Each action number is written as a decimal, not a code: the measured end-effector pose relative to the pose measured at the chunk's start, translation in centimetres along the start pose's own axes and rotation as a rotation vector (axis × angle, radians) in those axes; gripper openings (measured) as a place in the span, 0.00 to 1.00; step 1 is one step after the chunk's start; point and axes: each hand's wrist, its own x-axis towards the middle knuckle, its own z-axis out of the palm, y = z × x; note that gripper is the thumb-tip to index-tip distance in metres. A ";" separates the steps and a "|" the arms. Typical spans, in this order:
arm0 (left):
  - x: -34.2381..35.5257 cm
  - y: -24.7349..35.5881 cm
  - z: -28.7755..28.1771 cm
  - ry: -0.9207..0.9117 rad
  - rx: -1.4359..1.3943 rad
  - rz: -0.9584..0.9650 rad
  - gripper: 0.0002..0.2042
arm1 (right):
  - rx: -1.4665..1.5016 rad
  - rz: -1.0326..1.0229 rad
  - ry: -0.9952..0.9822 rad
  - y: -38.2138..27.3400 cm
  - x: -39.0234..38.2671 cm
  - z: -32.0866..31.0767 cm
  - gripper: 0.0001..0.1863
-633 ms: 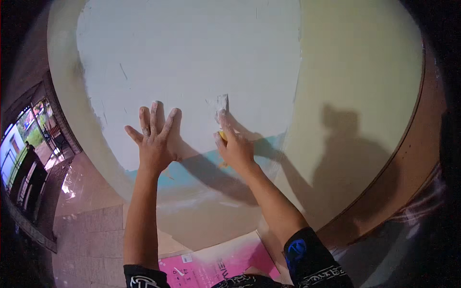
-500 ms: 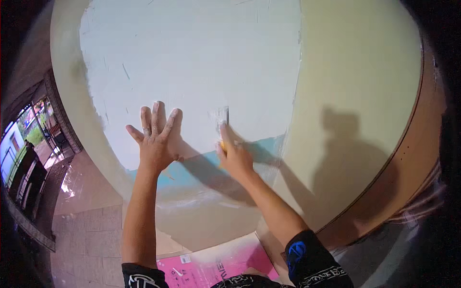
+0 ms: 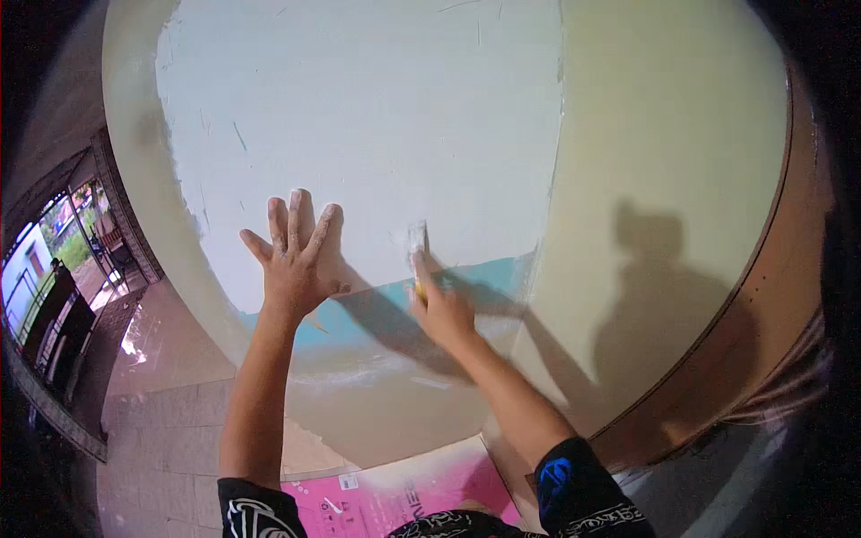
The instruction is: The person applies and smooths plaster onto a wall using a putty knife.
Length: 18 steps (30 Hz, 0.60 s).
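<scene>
My left hand (image 3: 300, 269) lies against the white-coated part of the wall (image 3: 359, 117), its fingers spread and dusted with white. To its right, my right hand (image 3: 444, 309) grips a putty knife (image 3: 419, 238) with a yellow handle. One finger stretches along the tool toward the blade. White paste shows on the blade, which is against the wall just above a teal band (image 3: 377, 314). My fingers and palm hide most of the handle.
Pale yellow wall (image 3: 664, 117) continues on the right, bearing my shadow. Below is a pink printed sheet (image 3: 386, 493) dusted with white. A brown curved edge (image 3: 762, 296) runs along the far right. At left, a tiled floor (image 3: 161, 439) leads to an open doorway (image 3: 90, 224).
My right hand and the putty knife have slid a short way down the wall. My left hand stays pressed in place, and the view has shifted slightly.
</scene>
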 end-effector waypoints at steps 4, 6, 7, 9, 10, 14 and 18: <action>2.1 4.0 0.4 0.025 -0.020 0.074 0.66 | 0.014 -0.185 0.303 6.1 -1.9 4.8 0.37; 2.6 4.5 1.3 0.055 0.001 0.123 0.63 | -0.016 -0.022 0.107 2.2 -0.3 0.9 0.38; 2.9 5.3 2.3 0.085 0.013 0.080 0.63 | -0.030 -0.010 0.165 1.5 1.2 -0.6 0.38; 4.0 6.7 3.2 0.127 0.008 0.047 0.64 | -0.029 -0.083 0.321 1.8 3.6 -3.9 0.38; 3.7 6.8 3.3 0.147 -0.042 0.042 0.65 | -0.073 -0.077 0.320 1.9 3.9 -4.7 0.38; 3.5 7.1 2.3 0.076 -0.056 -0.001 0.68 | 0.031 0.053 0.136 4.6 0.3 -0.1 0.38; 4.2 8.8 1.8 0.041 -0.066 -0.009 0.69 | 0.025 -0.117 0.323 8.4 -1.8 3.7 0.39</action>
